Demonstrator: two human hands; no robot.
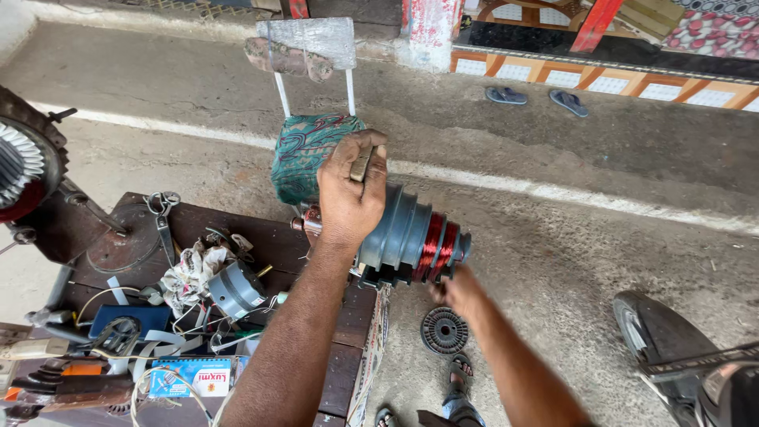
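nearest to us, at the bottom edge, we see a sandalled foot (458, 379) on the concrete ground (569, 237), and to the right the front of a dark scooter (680, 356). on the left stands a dark wooden bench (261, 237) crowded with things: a small blue and white booklet (191, 375), loose white wires (158, 379), a crumpled rag (190, 273), a small grey motor part (235, 289) and a pair of pliers (164, 213). a round black slotted disc (444, 330) lies on the ground just beside the bench.

our right hand (460, 291) reaches in under a stepped grey winding former (411, 237), touching its lower right end; the hand is blurred, so we cannot tell whether its fingers close on anything. the former sits at the bench's far right corner, lying on its side, and red copper wire (439, 249) is wound in its narrower steps at the right end.

our left hand (352, 194) is above the former's wide end, fingers curled tight around a short handle (362, 164) that stands upright in the fist.

just behind the hand stands a chair (316, 95) with a green patterned cloth (304, 154) draped over its seat. at the far left edge a large motor body (24, 166) shows its metal fins. farther off, a white painted line (553, 190) crosses the ground, and a pair of blue slippers (538, 99) lies near a tiled step (601, 79).
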